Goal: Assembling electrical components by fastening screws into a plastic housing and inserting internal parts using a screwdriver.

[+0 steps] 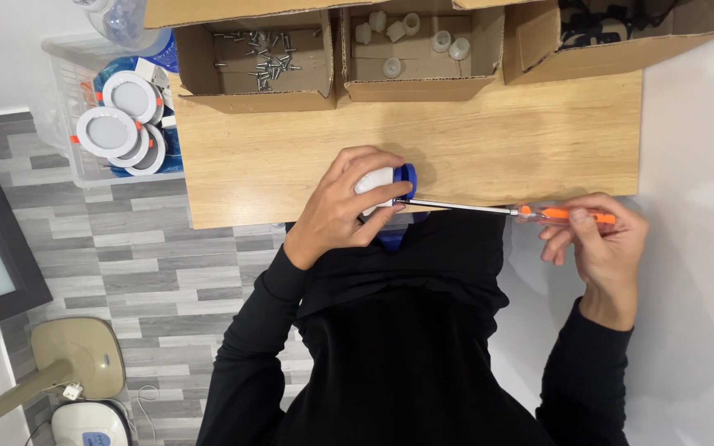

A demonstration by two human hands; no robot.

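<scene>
**Overhead view: two hands, a screwdriver and a small fitting at the desk edge**

Centrally, the left hand (349,206) is closed around a small white-and-blue fitting (386,180), holding it at the near edge of the wooden desk (497,140); fingers wrap over its top and the thumb presses from below. The right hand (601,244) grips the orange handle of a screwdriver (568,215), fingers curled about it, off the right corner of the desk. The screwdriver lies nearly level, its metal shaft running leftward so that the tip meets the fitting just beside the left thumb. Both arms wear black sleeves, and a black garment fills the lower middle of the view.

Along the far side of the desk stand three open cardboard boxes: the left box (200,62) contains loose metal screws (266,54), the middle box (464,83) contains several small white cylindrical caps (392,66), and the right box (539,49) shows only a dark content that cannot be told. To the left of the desk, a clear plastic bin (64,83) holds round white light fixtures (107,132) with orange clips, stacked and overlapping. The floor (159,272) is grey wood-pattern plank. At lower left stand a beige lamp base (84,355) and a white device, partly cut off.
</scene>
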